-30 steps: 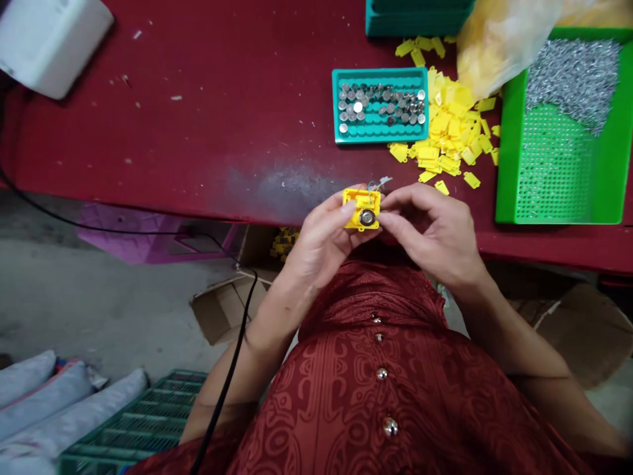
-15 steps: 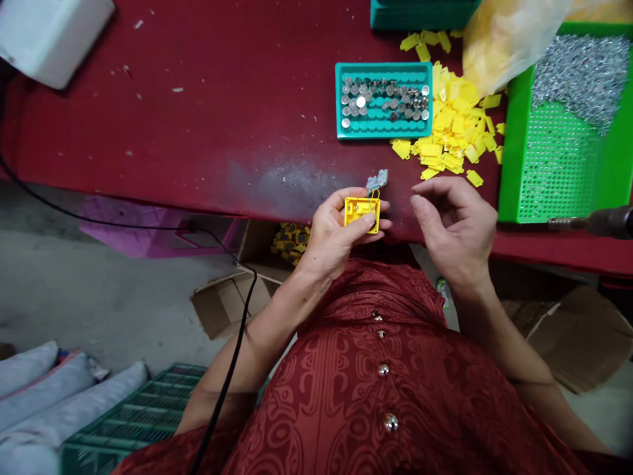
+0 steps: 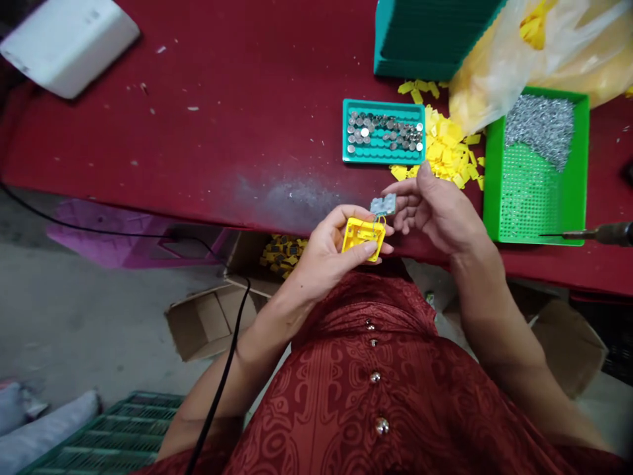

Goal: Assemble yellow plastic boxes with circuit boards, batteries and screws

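A small open yellow case (image 3: 353, 232) lies in my left hand (image 3: 330, 249), its thumb pressed on the inside. Thin wires join the case to a grey-green circuit piece (image 3: 384, 205) above its upper right edge. My right hand (image 3: 438, 210) is beside that piece, thumb raised and fingers apart, with the fingertips close behind it; whether they touch it is unclear. Beyond the hands is a teal tray (image 3: 384, 158) of round metal cells, and yellow tabs (image 3: 448, 148) are heaped at its right side.
A green basket (image 3: 494, 191) of small metal parts stands on the right, a screwdriver tip (image 3: 573, 235) over its near edge. Stacked teal trays (image 3: 415, 39) and a plastic bag (image 3: 499, 72) are behind. A black cable (image 3: 225, 373) crosses my left arm.
My right hand has moved in toward the circuit piece and turned, its fingers now spread. The yellow case is tilted a little in my left hand. The camera view has shifted.
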Demonstrator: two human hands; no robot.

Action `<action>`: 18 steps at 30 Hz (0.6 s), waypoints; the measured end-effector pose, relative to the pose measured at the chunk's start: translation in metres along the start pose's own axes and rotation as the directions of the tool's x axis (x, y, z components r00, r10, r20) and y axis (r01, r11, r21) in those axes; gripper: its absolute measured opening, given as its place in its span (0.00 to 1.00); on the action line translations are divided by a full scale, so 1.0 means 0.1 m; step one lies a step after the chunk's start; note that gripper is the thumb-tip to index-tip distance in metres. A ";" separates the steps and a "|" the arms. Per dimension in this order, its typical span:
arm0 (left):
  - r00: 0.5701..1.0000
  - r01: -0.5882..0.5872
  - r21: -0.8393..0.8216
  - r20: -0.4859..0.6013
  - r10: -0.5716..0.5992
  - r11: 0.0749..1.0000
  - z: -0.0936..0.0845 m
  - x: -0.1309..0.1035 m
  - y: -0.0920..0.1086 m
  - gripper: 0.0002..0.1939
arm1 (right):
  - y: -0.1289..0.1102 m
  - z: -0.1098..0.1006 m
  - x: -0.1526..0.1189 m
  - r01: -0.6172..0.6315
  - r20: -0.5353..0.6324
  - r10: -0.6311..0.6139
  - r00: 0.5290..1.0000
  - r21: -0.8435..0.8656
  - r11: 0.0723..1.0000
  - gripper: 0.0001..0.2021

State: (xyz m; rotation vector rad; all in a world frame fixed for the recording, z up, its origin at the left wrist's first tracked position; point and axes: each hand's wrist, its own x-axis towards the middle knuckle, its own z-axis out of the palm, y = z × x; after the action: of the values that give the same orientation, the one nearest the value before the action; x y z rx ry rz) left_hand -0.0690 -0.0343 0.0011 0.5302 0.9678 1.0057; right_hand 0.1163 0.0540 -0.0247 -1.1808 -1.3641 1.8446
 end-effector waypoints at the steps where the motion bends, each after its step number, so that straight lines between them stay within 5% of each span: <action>1: 1.000 -0.019 0.035 -0.002 0.019 0.999 -0.02 0.00 -0.01 0.22 | -0.04 0.00 0.02 -0.051 0.040 0.050 0.998 0.015 0.999 0.35; 5: 0.998 -0.059 0.075 -0.005 0.060 0.995 -0.08 0.01 -0.05 0.21 | -0.17 -0.02 0.07 -0.023 0.117 0.026 0.993 -0.027 0.999 0.27; 12: 0.995 -0.001 -0.145 -0.099 -0.013 0.989 -0.15 0.07 -0.11 0.27 | -0.31 0.26 -0.02 0.201 -0.041 -0.215 0.976 -0.231 0.952 0.16; 18: 0.994 -0.005 -0.294 -0.103 -0.027 0.956 -0.15 0.06 -0.07 0.23 | -0.25 0.65 -0.38 0.429 -0.047 -0.542 0.839 -0.555 0.713 0.08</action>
State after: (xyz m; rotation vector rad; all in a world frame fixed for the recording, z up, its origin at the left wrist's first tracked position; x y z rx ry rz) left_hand -0.0779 -0.0327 -0.0146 0.2246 0.8925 1.1533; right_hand 0.0745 0.0019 0.0178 -1.0694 -1.9027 0.9625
